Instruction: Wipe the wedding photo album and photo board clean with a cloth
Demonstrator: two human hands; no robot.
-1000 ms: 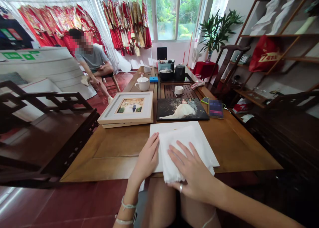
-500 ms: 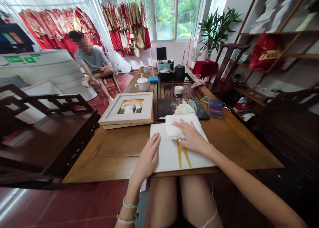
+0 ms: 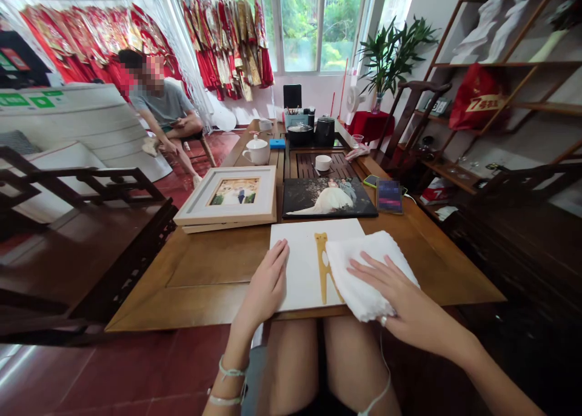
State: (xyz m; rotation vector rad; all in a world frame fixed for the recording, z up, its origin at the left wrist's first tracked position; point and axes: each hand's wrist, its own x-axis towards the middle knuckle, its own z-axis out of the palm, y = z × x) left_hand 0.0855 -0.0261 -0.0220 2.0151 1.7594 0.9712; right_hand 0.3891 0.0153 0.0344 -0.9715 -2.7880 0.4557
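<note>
Head view shows left hand (image 3: 267, 281) touching white board (image 3: 300, 270), right hand (image 3: 404, 298) apart, spread atop cloth (image 3: 352, 290).

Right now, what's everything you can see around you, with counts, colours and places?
Long wooden table: one, brown, centre
Thin rectangular panel: one, white, table's near edge
Folded fluffy cloth: one, white, over panel's right side
Slim two-legged stand: one, gold, on panel, partly under cloth
Square-cornered wooden frames: at least two, pale, stacked left
Rectangular photo board: one, dark, behind panel
Lidded cup: one, white, behind frames
Small round cup: one, white, behind board
Leafy plant: one, green, back right
Garments: many, red and gold, hanging at back
Seated person: one, in grey, back left
Left grip (bare hand): one, pale bracelets, panel's left edge
Right grip (bare hand): one, pale ring, on cloth
</note>
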